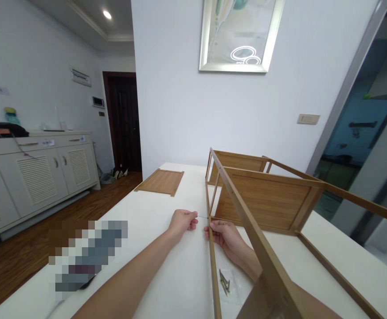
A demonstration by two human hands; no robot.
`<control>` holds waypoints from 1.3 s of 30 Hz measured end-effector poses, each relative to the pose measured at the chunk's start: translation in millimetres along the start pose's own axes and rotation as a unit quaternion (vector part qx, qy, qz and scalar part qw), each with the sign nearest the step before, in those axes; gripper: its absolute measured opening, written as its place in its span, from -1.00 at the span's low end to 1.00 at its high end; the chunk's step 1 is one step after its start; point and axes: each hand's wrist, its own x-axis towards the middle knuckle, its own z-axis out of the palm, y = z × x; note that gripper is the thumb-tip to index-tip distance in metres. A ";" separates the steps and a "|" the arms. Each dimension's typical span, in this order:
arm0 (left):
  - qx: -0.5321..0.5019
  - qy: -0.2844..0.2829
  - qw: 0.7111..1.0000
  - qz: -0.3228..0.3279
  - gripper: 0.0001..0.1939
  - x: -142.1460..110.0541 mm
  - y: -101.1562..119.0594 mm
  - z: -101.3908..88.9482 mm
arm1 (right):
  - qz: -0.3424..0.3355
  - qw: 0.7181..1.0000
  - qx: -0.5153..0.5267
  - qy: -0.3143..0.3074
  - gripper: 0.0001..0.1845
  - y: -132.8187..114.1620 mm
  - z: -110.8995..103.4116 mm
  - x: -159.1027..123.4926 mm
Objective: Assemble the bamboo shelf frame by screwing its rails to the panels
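Pinches a thin hex-key-like rod [202,217] in the left hand [183,221] and grips a rail [213,266] of the wooden shelf frame [266,199] on the white table [176,279] with the right hand [227,237], apparently fastening a joint, calling next for slow, straight turns.

No text can be read (the drawer stickers [48,142] are blurred).
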 end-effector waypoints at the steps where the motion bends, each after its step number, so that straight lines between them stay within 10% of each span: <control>1: -0.002 0.001 1.000 0.000 -0.69 0.3 0.0 0.4 | -0.001 1.000 0.000 0.000 -0.84 0.0 0.0 0.0; 18: -0.026 0.003 0.998 0.059 -0.87 -2.8 4.6 5.9 | 0.002 1.000 -0.008 -0.007 -0.84 -2.5 1.7 -3.6; 25: 0.009 0.025 0.992 0.126 -0.57 0.6 2.6 4.2 | 0.000 1.000 -0.003 -0.008 -0.82 -2.7 2.1 -4.1; 39: 0.056 0.018 0.995 0.083 -0.87 0.7 0.7 6.1 | 0.002 1.000 -0.002 -0.008 -0.85 -1.3 0.9 -3.3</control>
